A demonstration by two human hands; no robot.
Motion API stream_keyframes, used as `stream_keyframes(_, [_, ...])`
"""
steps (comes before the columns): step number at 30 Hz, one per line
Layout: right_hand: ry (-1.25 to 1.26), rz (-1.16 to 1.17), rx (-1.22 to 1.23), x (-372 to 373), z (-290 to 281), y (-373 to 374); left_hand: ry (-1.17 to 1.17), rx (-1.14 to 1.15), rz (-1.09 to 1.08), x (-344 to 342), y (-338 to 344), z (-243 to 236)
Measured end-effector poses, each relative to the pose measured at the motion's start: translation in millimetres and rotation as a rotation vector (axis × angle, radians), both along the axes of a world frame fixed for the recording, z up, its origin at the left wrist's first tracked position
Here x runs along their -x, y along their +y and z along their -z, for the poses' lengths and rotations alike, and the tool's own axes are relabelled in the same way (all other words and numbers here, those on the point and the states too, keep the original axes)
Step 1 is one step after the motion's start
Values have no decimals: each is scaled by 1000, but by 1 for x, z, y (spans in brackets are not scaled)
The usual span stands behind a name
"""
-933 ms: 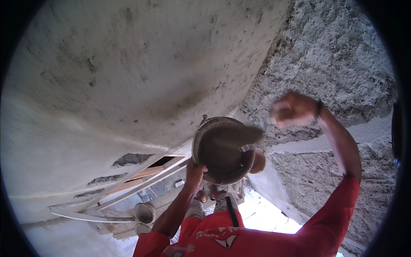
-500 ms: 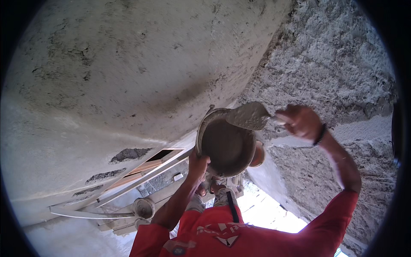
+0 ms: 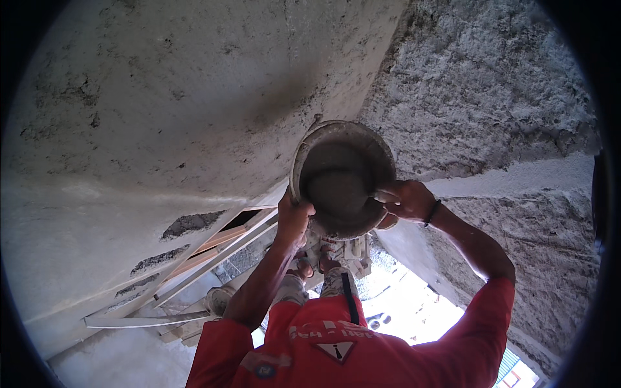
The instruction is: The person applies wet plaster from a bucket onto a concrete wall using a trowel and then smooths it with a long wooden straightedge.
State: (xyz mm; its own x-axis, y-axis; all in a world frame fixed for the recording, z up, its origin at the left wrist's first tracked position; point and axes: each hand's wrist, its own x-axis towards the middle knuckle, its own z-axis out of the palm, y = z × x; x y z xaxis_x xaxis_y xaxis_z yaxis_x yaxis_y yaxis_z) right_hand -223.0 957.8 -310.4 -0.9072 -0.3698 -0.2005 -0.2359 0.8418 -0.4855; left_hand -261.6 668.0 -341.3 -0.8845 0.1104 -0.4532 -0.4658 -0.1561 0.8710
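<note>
My left hand (image 3: pixel 294 218) is closed on the left rim of a cement-crusted bucket (image 3: pixel 343 132), held up in front of me with wet grey mortar (image 3: pixel 333 187) inside. My right hand (image 3: pixel 407 202) is at the bucket's right edge, closed on a trowel handle (image 3: pixel 387 196). The trowel's blade is hidden in the dark mortar, or too dim to make out.
A smooth plastered wall (image 3: pixel 162 116) rises on the left, meeting a rough one (image 3: pixel 479 71) on the right. Below are my feet (image 3: pixel 317 265) on planks, another bucket (image 3: pixel 218 299), a wooden frame (image 3: pixel 220 239), a long pale strip (image 3: pixel 145 320) and a bright opening at lower right.
The bucket has moved upward in the picture. My right hand has come left and down to the bucket's rim, and the mortar-laden trowel blade that showed above it has gone into the bucket.
</note>
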Motion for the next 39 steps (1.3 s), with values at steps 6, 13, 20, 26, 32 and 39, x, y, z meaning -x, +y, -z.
stream_keyframes(6, [69,-125,62,25,-65,14,-128,-35,-39,-5,-15,17])
stream_keyframes(13, [-140,-312,-13,82,-129,15,-256,34,-133,-17,-43,77])
stream_keyframes(20, [205,-220,28,182,-144,45,-208,27,-170,-24,-47,123])
stream_keyframes(26, [342,-211,208,115,-184,57,-198,5,-159,-23,-39,105])
stream_keyframes(32, [410,-91,-593,50,-64,13,-56,38,-59,-5,-7,48])
stream_keyframes(39, [79,-87,-439,16,46,15,89,107,68,12,26,31])
